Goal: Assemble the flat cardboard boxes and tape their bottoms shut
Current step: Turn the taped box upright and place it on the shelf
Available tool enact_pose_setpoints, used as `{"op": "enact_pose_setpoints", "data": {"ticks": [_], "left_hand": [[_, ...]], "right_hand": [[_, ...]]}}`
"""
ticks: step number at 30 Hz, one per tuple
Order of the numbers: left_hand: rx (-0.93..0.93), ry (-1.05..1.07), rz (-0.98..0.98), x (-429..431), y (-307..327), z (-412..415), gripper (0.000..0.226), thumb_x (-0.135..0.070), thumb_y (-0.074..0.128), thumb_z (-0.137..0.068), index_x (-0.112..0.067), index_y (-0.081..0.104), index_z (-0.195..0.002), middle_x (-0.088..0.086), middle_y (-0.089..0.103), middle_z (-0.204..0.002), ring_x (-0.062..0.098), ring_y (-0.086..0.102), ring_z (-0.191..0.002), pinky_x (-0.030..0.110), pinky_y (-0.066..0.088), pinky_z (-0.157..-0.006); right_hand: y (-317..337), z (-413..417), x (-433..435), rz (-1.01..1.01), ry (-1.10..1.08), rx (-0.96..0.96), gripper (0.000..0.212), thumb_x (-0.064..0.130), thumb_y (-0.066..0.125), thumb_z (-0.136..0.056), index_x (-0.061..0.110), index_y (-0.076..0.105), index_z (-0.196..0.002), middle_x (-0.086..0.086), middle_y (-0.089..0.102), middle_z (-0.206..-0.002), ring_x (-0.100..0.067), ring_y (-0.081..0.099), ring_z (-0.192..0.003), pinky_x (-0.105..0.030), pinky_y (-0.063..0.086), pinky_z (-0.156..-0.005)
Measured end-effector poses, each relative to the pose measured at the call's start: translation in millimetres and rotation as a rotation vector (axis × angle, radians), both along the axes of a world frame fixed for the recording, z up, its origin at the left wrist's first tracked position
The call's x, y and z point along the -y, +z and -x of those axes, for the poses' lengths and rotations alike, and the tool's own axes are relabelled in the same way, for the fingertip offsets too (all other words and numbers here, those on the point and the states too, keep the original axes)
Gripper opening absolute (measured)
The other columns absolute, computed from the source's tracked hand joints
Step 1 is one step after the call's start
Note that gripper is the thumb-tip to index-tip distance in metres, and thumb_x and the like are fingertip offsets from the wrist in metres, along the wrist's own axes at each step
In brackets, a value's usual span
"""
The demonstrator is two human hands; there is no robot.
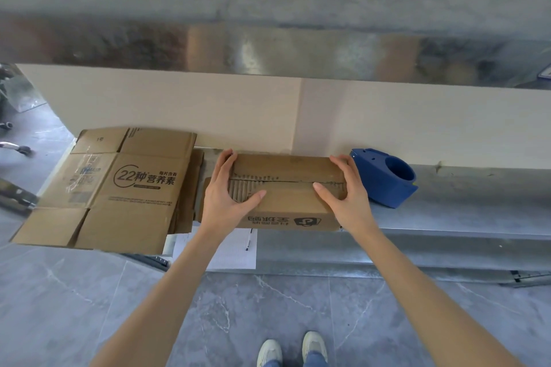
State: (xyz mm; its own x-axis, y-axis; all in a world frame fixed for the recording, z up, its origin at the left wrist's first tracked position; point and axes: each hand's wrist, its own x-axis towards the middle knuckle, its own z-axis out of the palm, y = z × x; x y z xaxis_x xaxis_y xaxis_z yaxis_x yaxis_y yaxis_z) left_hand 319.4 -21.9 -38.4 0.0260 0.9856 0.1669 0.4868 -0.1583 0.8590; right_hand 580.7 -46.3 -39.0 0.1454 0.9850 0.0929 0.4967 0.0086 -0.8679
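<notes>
Left hand (228, 187): clasped on the left end of the box (286, 199), fingers draped over the end edge, thumb laid across the top flap. Right hand (343, 187): likewise on the right end, thumb reaching in toward the seam (295, 180). Box: erected, sitting flaps-up at the middle of the bench (447, 211); flaps folded shut, seam ragged with no tape visible on it, liner torn away at the left to show the fluting. Handling, by judgement: light, hollow, stiff at edges and corners, but worn; flaps likely to spring open, so hold at the ends and keep the seam pressed. Dispenser (384, 178): blue, just beside the box, right. Flat boxes (119, 184): stacked to the left, overhanging the bench front. Paper (235, 253): sheet below the box, pen (248, 242) on it. Bench: grey, narrow, backed by a beige panel (208, 107) under a reflective metal band. Floor (268, 301): grey veined tile.
</notes>
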Motion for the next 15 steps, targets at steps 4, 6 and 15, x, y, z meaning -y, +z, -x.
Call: {"op": "enact_pose_setpoints", "data": {"ticks": [4,6,15], "left_hand": [[0.008,0.004,0.013,2,1,0,0.089,-0.042,0.083,-0.074,-0.025,0.038,-0.149,-0.021,0.028,-0.156,-0.002,0.030,-0.141,0.029,0.032,-0.114],[0.023,-0.012,0.033,4,4,0,0.090,-0.042,0.082,-0.075,-0.024,0.036,-0.150,-0.020,0.025,-0.159,-0.001,0.027,-0.143,0.035,0.031,-0.118],[0.050,-0.172,0.032,16,6,23,0.114,-0.052,0.087,-0.060,-0.032,0.026,-0.154,-0.025,0.013,-0.161,-0.004,0.018,-0.147,0.035,0.026,-0.117]], "right_hand": [[0,0,-1,0.000,0.001,-0.008,0.062,0.044,0.069,-0.086,0.034,0.043,-0.142,0.014,0.031,-0.154,-0.001,0.029,-0.141,-0.029,0.029,-0.116],[1,-1,0,0.020,-0.002,-0.013,0.067,0.048,0.069,-0.086,0.034,0.039,-0.145,0.014,0.029,-0.156,-0.002,0.026,-0.144,-0.033,0.027,-0.119],[15,3,16,-0.133,-0.053,-0.028,0.075,0.058,0.070,-0.076,0.029,0.046,-0.141,0.013,0.031,-0.156,0.003,0.025,-0.144,-0.008,0.024,-0.111]]}}
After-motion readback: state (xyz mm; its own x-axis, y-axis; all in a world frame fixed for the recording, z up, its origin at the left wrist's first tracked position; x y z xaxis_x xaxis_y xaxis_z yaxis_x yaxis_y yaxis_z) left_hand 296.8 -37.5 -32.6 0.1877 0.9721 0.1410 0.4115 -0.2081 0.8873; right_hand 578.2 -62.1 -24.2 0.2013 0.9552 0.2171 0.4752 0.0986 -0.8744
